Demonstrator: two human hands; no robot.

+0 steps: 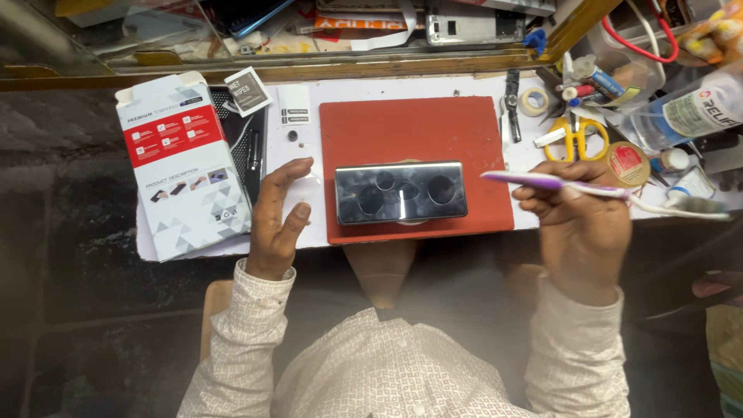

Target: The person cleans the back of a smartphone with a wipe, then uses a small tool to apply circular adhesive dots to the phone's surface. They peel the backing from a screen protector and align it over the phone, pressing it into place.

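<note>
Box [186, 162]: flat on the desk [302, 101], well left of the work.
Left hand [277, 220]: fingers loosely spread, holding nothing, beside the red mat [410, 124].
Phone [400, 192]: centred on the mat.
Right hand [576, 224]: fingers closed around a purple toothbrush [542, 181], tip toward the phone.

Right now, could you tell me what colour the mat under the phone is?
Red mat; head view.

Red mat [418, 128], glossy black phone [401, 192], purple-white toothbrush [588, 188], yellow-handled scissors [576, 135].
</note>
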